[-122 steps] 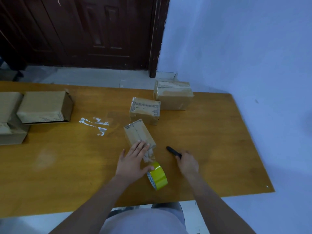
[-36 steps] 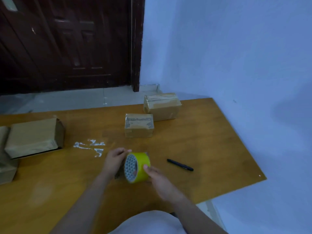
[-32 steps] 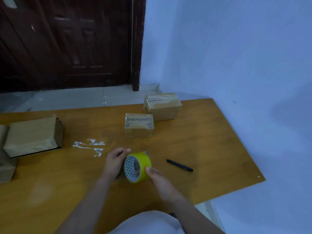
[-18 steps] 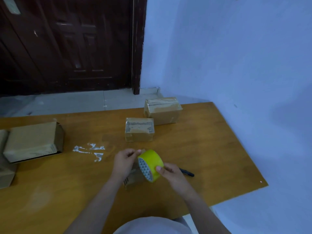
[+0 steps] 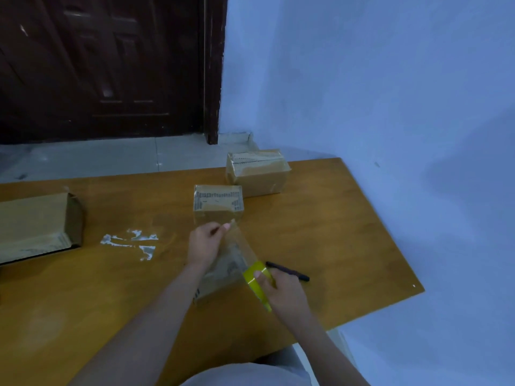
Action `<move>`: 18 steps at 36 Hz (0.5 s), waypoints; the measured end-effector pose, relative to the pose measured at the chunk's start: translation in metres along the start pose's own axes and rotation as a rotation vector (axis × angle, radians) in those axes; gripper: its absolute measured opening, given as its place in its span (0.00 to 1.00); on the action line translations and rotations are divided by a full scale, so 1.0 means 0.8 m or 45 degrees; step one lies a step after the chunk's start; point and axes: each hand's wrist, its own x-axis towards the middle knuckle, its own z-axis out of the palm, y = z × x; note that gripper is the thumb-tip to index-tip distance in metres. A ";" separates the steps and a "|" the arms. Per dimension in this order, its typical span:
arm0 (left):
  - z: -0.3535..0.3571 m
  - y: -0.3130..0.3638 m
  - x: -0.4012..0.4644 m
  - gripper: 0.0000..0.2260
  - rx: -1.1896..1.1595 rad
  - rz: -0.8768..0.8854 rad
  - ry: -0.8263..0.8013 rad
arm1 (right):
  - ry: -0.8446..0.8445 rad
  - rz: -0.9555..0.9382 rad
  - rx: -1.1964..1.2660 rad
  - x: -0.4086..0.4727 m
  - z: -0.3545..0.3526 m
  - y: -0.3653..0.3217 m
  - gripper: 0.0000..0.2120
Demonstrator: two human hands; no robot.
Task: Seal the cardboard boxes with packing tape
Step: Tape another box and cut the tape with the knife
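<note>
— Since half a second ago, your hands have drawn apart: your left hand [image 5: 204, 243] has gone up and away from you, and a clear strip of tape [image 5: 242, 246] now stretches from it to the roll.

— What is each hand gripping?

— Your left hand pinches the free end of the strip between thumb and fingertips. Your right hand [image 5: 284, 291] is curled round the yellow tape roll [image 5: 255, 280], held near the table's front edge.

— And the box?

— The small cardboard box [image 5: 220, 277] lies on the table [image 5: 334, 232] under the strip, between your forearms. A black pen [image 5: 288, 271] lies just right of the roll. Two taped boxes sit farther back: the nearer box [image 5: 218, 203], then the far box [image 5: 257, 172]. A larger open box [image 5: 36, 224] sits at the left, white scraps [image 5: 131, 240] between it and you.
</note>
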 end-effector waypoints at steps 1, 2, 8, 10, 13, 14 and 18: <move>0.002 -0.005 0.000 0.18 0.013 -0.018 -0.014 | -0.015 -0.003 0.022 0.000 0.000 0.002 0.21; 0.003 -0.010 0.000 0.18 0.044 -0.030 -0.038 | -0.024 -0.011 0.027 -0.001 0.000 0.003 0.21; 0.007 -0.005 -0.001 0.15 0.196 -0.050 -0.126 | -0.086 0.044 -0.013 -0.001 0.002 0.008 0.21; 0.008 -0.004 -0.001 0.15 0.222 -0.072 -0.121 | -0.091 0.051 -0.020 -0.001 0.001 0.006 0.22; 0.008 -0.005 0.002 0.15 0.248 -0.083 -0.110 | -0.104 0.045 -0.038 0.004 0.000 0.004 0.22; 0.008 -0.006 0.003 0.16 0.258 -0.083 -0.110 | -0.109 0.050 -0.031 0.005 0.001 0.005 0.22; 0.010 -0.009 0.007 0.17 0.321 -0.064 -0.116 | -0.104 0.048 0.013 0.008 0.007 0.010 0.22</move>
